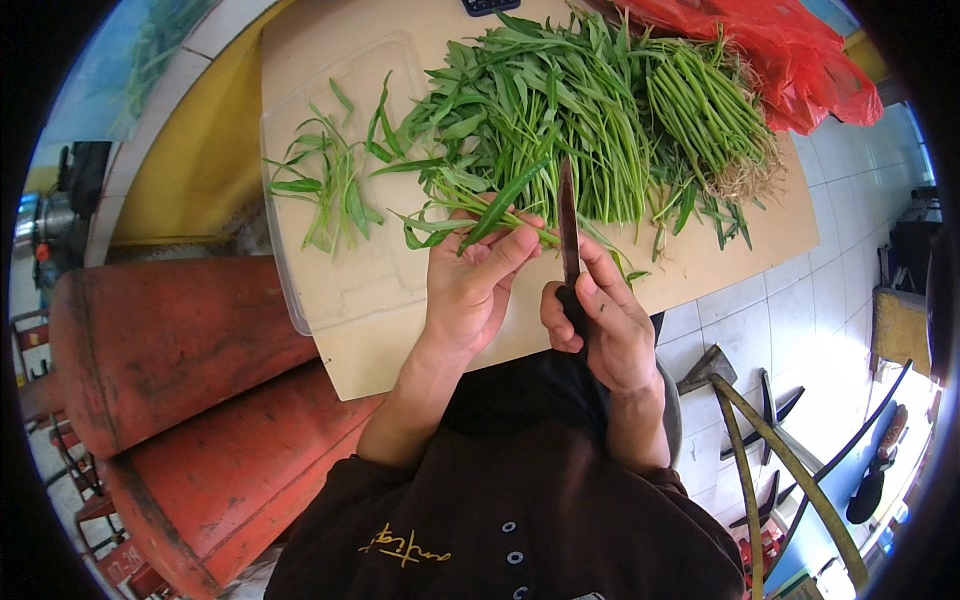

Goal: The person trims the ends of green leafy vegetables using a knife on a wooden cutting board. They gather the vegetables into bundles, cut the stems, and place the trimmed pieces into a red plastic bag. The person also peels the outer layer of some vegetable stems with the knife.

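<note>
My left hand (480, 277) grips a few stems of leafy greens (499, 210) that look like water spinach, with the leaves pointing left. In my right hand (615, 322) is a knife with a black handle (572, 307), its stained blade (568, 217) standing upright beside the cut-side ends of the stems. Fingers of the right hand reach behind the blade near those stems. Beyond both hands spreads a large heap of the same greens (547, 127). To its right lies a bundle of stems with roots (705, 112). A small group of sprigs (330, 184) rests on a clear plastic lid or tray (296, 289).
A red plastic bag (795, 67) lies at the tan tabletop's (757, 232) far right. Two large red cylinders (180, 345) sit close on the left. A dark device with keys (491, 6) shows at the top edge. Right of me are bent metal legs (787, 450) on white floor tiles.
</note>
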The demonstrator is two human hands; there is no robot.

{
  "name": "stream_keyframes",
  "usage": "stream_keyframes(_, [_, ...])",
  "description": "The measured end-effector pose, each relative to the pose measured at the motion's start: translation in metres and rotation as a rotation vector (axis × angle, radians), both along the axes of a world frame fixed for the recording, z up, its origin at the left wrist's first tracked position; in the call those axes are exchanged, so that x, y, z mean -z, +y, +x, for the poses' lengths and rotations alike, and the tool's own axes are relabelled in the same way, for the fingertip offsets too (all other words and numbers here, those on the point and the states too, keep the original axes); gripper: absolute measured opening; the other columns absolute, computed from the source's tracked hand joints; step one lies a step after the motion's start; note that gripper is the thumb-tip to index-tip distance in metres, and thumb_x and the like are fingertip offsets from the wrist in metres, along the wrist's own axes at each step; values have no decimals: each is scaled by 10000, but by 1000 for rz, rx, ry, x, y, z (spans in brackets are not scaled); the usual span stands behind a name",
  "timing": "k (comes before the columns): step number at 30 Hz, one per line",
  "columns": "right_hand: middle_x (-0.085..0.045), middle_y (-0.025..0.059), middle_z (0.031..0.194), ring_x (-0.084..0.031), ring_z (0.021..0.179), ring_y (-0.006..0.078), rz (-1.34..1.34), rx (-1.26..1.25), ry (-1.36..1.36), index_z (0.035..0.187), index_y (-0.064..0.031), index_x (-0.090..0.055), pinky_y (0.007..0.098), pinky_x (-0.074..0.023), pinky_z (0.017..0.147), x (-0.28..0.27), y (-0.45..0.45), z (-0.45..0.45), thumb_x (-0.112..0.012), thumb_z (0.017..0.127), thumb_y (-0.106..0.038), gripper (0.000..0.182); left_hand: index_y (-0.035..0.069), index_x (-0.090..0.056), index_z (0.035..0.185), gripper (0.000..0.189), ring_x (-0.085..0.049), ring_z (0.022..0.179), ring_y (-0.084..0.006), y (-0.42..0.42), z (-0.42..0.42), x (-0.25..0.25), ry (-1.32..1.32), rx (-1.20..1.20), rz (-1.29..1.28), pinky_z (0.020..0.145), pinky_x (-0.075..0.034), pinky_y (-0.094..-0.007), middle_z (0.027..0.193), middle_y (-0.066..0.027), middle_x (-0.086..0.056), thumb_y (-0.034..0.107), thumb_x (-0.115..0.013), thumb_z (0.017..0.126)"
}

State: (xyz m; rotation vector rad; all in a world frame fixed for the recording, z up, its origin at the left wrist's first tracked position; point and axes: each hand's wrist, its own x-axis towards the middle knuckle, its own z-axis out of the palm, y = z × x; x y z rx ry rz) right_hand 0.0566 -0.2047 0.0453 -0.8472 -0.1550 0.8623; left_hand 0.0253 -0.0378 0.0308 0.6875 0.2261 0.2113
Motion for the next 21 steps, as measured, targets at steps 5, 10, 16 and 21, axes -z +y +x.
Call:
stream_keyframes(5, [-466,36,717,-418,643,96,43,-9,16,1483,-95,-346,219,-330,568,0,0,0,-445,1073,-314,475,68,-540,1204,361,-687,937,-170,-4,-2,1,17,-5,8,872,-564,-298,1078,-116,-707,8,-727,901])
stream_keyframes(10, [-450,34,716,-403,637,93,86,-31,29,1475,-130,-344,220,-322,564,1,2,0,-444,1075,-323,455,49,-520,1194,399,-693,930,-174,-9,-1,-2,20,-12,-37,892,-555,-325,1078,-147,-709,-10,-752,875])
stream_keyframes(16, [-423,18,712,-381,628,87,153,-36,130,1425,-165,-370,221,-308,555,2,1,-2,-465,1073,-312,394,58,-507,1181,406,-682,959,-164,-16,-1,4,-13,-14,-30,926,-522,-331,1048,-121,-706,-14,-758,870])
stream_keyframes(21, [-419,0,722,-380,630,82,93,13,-18,1357,-162,-399,217,-302,553,13,1,-3,-474,1074,-286,319,60,-494,1216,435,-673,966,-160,-18,-3,5,11,17,-91,909,-520,-325,1046,-101,-698,-16,-753,875])
